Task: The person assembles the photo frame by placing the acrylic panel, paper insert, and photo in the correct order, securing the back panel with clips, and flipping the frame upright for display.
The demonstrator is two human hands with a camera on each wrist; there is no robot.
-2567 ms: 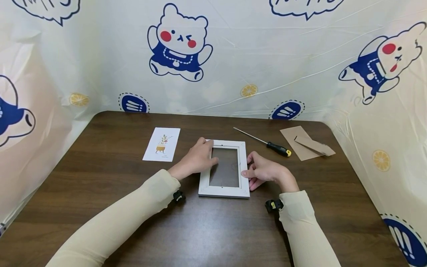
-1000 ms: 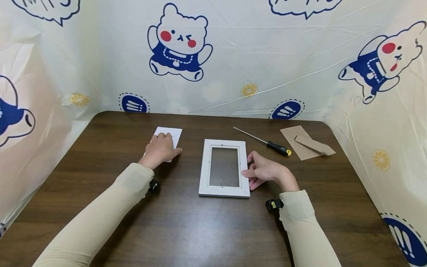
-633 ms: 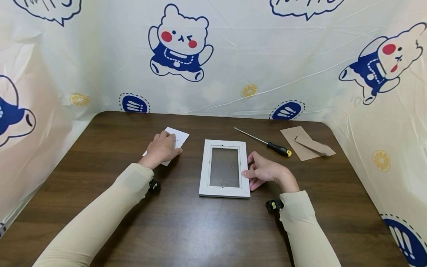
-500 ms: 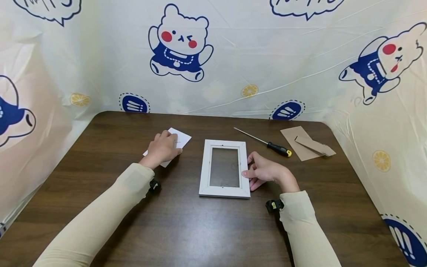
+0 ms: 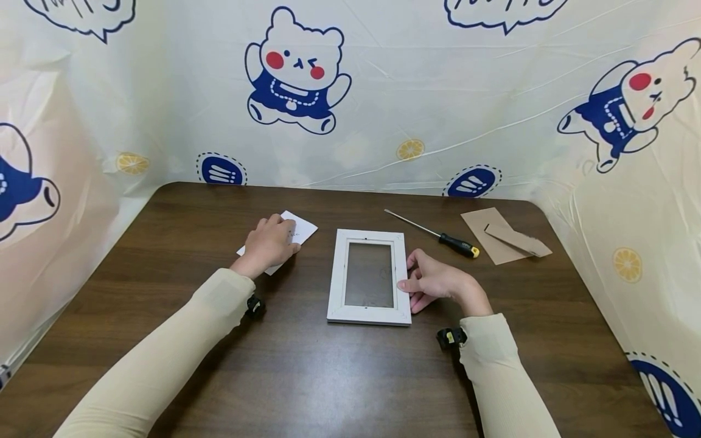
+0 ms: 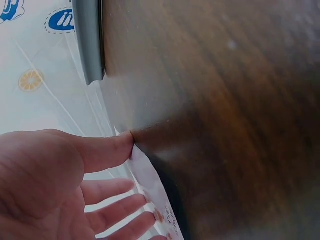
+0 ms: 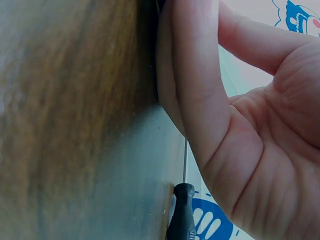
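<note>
A white card (image 5: 305, 229) with small print lies at the table's left side, turned at an angle. My left hand (image 5: 267, 244) is over it, its thumb at the near edge and its fingers across the face. In the left wrist view the card (image 6: 150, 177) bows slightly, with dark shadow beneath its edge, between thumb and fingers. A white picture frame (image 5: 339, 277) lies flat at the middle, with a dark grey centre. My right hand (image 5: 438, 280) holds its right side, thumb on top and fingers curled against the edge. Those fingertips are hidden in the right wrist view.
A screwdriver (image 5: 457, 245) with a black and yellow handle lies behind the right hand. Farther right is a brown backing sheet (image 5: 484, 222) with a folded flap. The brown table (image 5: 306, 377) meets a printed curtain (image 5: 372, 97) at the back.
My left hand has gone from the frame's left side to the card. Under it the card has turned clockwise and slid slightly right. The right hand and frame have stayed in place.
</note>
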